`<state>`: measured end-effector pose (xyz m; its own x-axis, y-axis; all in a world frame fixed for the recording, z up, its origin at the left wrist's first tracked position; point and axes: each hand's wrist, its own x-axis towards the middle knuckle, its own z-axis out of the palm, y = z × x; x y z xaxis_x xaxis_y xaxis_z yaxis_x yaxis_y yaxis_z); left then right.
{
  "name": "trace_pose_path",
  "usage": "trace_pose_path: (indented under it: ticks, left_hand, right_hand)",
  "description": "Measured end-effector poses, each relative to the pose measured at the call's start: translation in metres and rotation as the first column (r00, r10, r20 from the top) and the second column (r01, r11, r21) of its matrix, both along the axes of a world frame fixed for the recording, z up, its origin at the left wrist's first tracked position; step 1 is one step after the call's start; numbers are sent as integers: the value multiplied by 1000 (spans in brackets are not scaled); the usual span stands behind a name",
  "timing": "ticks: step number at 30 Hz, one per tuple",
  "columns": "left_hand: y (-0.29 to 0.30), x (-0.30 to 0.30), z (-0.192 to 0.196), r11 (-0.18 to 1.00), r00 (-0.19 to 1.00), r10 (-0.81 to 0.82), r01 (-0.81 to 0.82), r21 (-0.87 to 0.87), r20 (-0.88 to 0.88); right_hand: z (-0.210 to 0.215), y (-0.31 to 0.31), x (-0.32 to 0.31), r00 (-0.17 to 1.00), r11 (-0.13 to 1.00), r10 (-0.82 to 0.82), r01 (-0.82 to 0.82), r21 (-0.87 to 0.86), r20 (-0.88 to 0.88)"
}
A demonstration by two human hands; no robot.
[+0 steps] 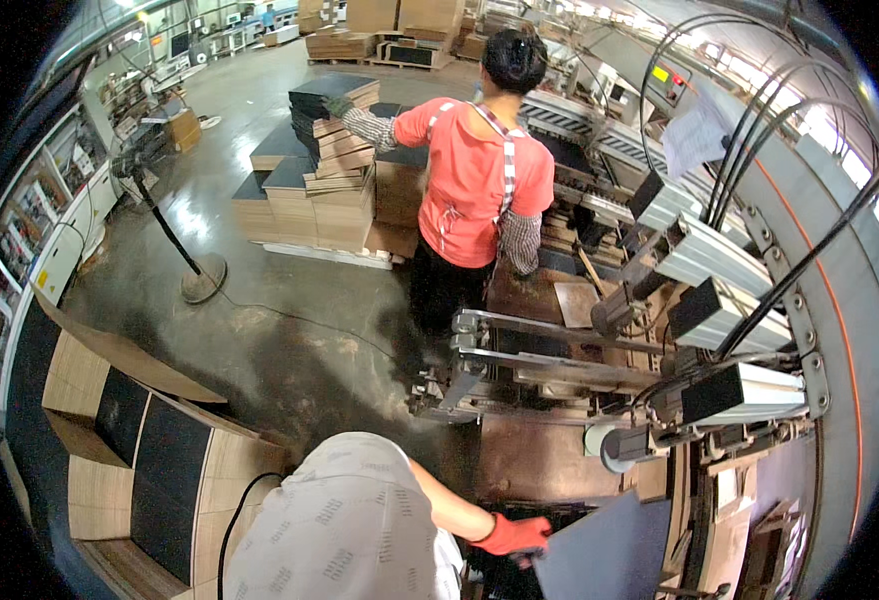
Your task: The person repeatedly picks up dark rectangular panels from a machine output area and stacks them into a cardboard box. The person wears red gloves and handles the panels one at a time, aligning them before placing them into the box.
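Note:
My left arm, in a pale printed sleeve, reaches across to the lower right. A red glove with dark fingertips covers my left hand. Its fingers are closed on the left edge of a flat dark grey panel, which lies tilted beside the machine. Right behind that panel shows another dark panel, partly covered by it. My right hand is out of the picture.
Ahead, a co-worker in a coral shirt rests a gloved hand on stacked boards. Metal rails and cylinders jut from the machine at right. Dark-topped board stacks stand at left, near a round-based pole with a floor cable.

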<state>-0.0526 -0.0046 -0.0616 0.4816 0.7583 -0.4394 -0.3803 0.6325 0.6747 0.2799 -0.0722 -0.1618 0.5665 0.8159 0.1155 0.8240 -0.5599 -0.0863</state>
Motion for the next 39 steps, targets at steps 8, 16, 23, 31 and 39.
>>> trace_pose_path:
  ticks: [8, 16, 23, 31, 39]
  left_hand:
    - [-19, -46, 19, 974, 973, -226, 227, 22, -49]
    - [13, -43, 34, 876, 935, -3, 174, 451, -354]
    - [30, -88, 43, 253, 730, 95, 640, 725, -677]
    - [47, -46, -4, 751, 918, -263, 387, 535, -296]
    - [70, -60, 21, 369, 753, -282, 657, 657, -595]
  right_hand:
    - [34, 74, -85, 871, 970, 225, -160, 180, -436]
    - [80, -3, -43, 453, 743, 140, 539, 396, -880]
    - [53, -177, -14, 149, 95, 454, 972, 214, -878]
    - [132, -289, -130, 314, -100, 484, 947, 306, -817]
    - [133, -367, -312, 486, -292, -29, 832, 472, -874]
